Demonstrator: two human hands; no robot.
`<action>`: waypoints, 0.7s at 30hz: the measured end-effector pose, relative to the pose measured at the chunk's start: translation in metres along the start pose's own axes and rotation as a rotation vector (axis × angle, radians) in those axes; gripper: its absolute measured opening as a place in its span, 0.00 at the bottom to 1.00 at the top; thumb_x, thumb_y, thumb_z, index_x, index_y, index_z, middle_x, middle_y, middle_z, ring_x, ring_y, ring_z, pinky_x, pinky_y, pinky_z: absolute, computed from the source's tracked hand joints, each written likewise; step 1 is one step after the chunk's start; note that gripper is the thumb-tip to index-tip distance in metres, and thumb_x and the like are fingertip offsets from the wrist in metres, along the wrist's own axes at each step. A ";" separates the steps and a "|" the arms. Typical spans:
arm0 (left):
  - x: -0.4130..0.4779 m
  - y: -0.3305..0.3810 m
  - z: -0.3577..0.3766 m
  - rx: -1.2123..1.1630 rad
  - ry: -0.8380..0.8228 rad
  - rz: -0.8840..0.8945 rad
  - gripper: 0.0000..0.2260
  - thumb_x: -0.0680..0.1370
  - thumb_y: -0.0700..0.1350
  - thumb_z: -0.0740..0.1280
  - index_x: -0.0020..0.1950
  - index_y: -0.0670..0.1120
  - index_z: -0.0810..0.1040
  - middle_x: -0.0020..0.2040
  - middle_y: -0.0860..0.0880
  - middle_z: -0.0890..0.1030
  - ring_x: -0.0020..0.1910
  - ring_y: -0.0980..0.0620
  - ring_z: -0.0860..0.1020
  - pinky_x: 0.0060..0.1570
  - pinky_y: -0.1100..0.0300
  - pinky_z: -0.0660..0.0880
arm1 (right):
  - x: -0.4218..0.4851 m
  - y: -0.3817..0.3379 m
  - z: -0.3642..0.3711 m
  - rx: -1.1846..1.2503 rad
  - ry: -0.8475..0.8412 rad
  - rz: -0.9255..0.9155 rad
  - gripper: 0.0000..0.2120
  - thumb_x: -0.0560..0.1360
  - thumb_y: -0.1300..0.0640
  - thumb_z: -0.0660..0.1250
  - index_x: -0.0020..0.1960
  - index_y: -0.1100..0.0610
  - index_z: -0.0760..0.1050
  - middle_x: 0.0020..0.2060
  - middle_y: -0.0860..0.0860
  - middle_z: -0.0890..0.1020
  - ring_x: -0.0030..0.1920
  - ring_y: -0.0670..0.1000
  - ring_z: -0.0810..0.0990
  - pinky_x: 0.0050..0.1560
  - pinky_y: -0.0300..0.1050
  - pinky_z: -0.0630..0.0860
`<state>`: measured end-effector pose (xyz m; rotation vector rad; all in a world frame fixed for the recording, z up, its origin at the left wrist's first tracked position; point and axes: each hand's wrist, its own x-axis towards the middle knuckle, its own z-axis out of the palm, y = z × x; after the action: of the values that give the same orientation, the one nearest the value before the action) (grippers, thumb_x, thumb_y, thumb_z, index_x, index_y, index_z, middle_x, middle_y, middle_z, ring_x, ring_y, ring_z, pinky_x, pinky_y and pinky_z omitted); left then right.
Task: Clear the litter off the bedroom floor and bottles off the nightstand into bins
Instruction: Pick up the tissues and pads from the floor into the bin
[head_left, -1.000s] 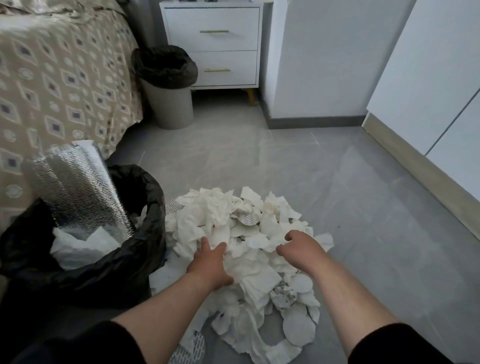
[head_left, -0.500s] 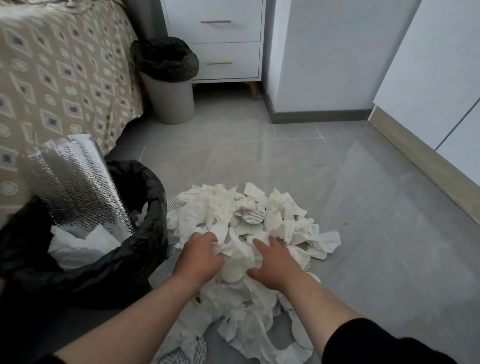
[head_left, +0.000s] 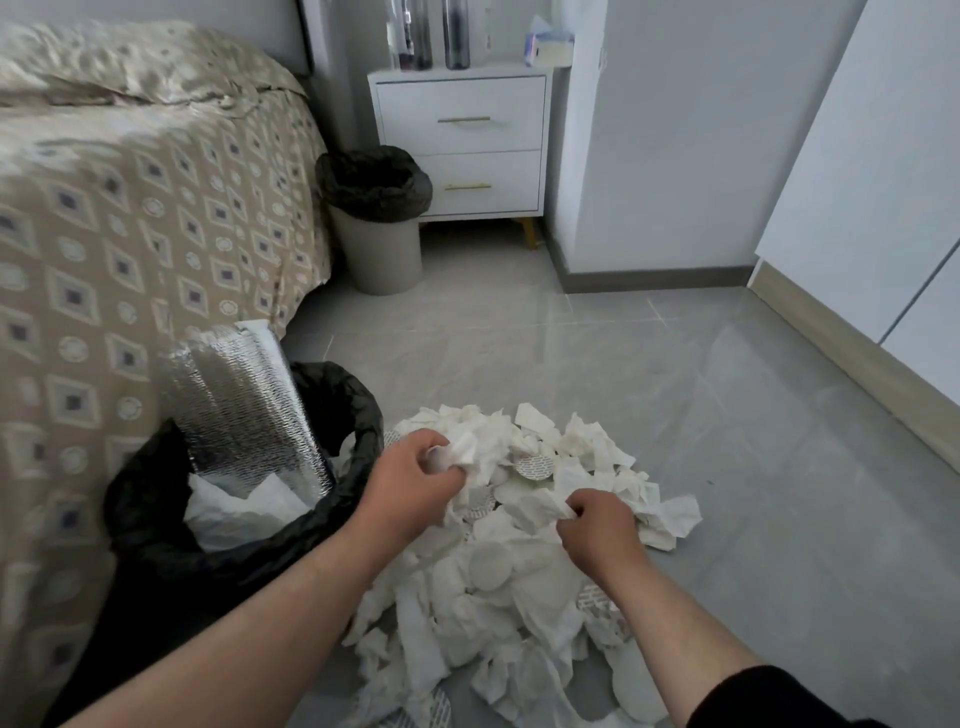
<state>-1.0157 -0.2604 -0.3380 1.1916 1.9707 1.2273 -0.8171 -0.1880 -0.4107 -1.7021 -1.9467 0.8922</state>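
Litter (head_left: 524, 561), a heap of white tissues, paper scraps and round pads, lies on the grey floor (head_left: 675, 395) just right of the near bin (head_left: 358, 415), and I take that black-lined bin as my landmark. Left of the bin stands the bed (head_left: 130, 218) with its patterned cover. Inside the bin a silver foil sheet (head_left: 244, 410) stands up tall, with white paper (head_left: 239, 509) already lying at its foot. Just right of the bin's rim, my left hand (head_left: 415, 478) has its fingers curled round a wad of tissue (head_left: 460, 452), raised a little above the heap. Farther right of the bin, my right hand (head_left: 597, 525) pinches a scrap at the middle of the heap. The heap has no clear long axis; it spreads roughly round, running from the bin's side toward me. The bin mouth lies to the left of both hands, and my left hand is much the nearer, so I judge its wad should go in first with a short swing left, while my right must cross over the heap. Well beyond the bin, a second bin (head_left: 379, 218) stands beside the nightstand (head_left: 462, 145), and the bottles (head_left: 436, 36) are not yet cleared off its top.
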 end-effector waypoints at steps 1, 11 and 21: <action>-0.002 0.008 -0.008 -0.050 0.003 0.005 0.08 0.69 0.41 0.72 0.42 0.53 0.77 0.32 0.52 0.78 0.23 0.63 0.74 0.22 0.68 0.71 | -0.002 -0.001 -0.003 0.040 0.003 0.020 0.13 0.64 0.67 0.62 0.27 0.56 0.62 0.24 0.51 0.68 0.29 0.50 0.69 0.29 0.44 0.64; -0.004 0.064 -0.157 -0.545 0.269 0.002 0.05 0.71 0.37 0.70 0.42 0.47 0.78 0.29 0.51 0.80 0.27 0.54 0.77 0.28 0.60 0.76 | -0.021 -0.017 -0.026 0.066 0.100 -0.068 0.14 0.64 0.66 0.65 0.28 0.56 0.61 0.24 0.51 0.65 0.27 0.50 0.62 0.29 0.45 0.58; 0.012 -0.039 -0.186 -0.333 0.311 -0.357 0.05 0.75 0.44 0.69 0.47 0.43 0.76 0.42 0.44 0.81 0.36 0.46 0.79 0.37 0.55 0.76 | -0.020 -0.014 -0.022 -0.018 0.052 -0.026 0.17 0.66 0.66 0.67 0.28 0.55 0.60 0.24 0.50 0.65 0.26 0.50 0.62 0.29 0.45 0.55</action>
<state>-1.1828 -0.3373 -0.2885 0.4830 1.9764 1.5342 -0.8089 -0.2037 -0.3829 -1.6890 -1.9435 0.8153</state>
